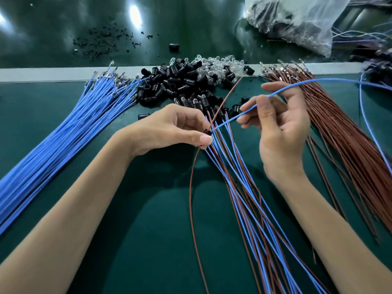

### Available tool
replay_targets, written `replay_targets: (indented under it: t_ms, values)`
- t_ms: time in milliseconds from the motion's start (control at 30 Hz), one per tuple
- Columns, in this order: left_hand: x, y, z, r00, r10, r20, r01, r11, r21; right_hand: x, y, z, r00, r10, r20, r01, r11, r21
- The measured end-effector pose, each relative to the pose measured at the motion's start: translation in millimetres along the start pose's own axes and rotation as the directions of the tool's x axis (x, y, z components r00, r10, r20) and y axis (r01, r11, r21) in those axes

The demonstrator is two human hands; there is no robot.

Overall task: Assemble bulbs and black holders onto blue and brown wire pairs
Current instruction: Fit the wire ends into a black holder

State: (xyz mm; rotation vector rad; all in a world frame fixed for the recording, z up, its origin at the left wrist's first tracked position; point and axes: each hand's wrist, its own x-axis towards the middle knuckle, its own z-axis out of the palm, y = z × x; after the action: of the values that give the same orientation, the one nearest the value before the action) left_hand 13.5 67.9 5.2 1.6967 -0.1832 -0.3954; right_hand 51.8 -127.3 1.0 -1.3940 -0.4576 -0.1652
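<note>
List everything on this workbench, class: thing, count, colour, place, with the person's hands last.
blue wires: many, blue, bundle at left
brown wires: many, brown, bundle at right
black holders: pile, black, centre back
bulbs: pile, clear, behind the holders
wire pairs: several, blue and brown, centre
plastic bag: one, clear, back right
mat: one, green, underneath
left hand: grip pinches held holder
right hand: grip pinches loose blue wire

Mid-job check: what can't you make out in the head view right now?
Head view: black holder, mostly covered by fingers of the left hand; whether the blue wire is seated cannot be told.
Blue wire's far end, past the right hand: cut off by the right edge.
Plastic bag contents: blurred, cut by the top edge.
</note>
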Motion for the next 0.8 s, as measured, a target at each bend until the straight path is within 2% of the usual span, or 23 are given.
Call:
replay_targets:
  t_ms: [300, 467, 667, 800]
  values:
    - [0.6, 1.9, 2.4, 1.000, -0.023, 0.005, 0.023, 0.999, 0.040, -0.2, 2.9, 0.6, 0.998, 0.049, 0.039, -0.049, 0.999, -0.019]
    - [0.3, 3.0, 3.8, 1.000, -0.023, 0.002, 0.023, 0.998, 0.050, -2.1, 6.3, 2.6, 0.978, 0.136, 0.159, -0.126, 0.990, -0.069]
    - [1.1, 3.2, 4.2, 0.999, -0.042, -0.013, 0.043, 0.995, 0.089, 0.3, 6.1, -0.2, 0.982, 0.146, 0.124, -0.142, 0.989, -0.043]
    - [0.4, 6.3, 6.6, 0.999, -0.051, 0.005, 0.050, 0.989, 0.141, -0.6, 8.3, 1.6, 0.958, 0.219, 0.185, -0.214, 0.976, -0.046]
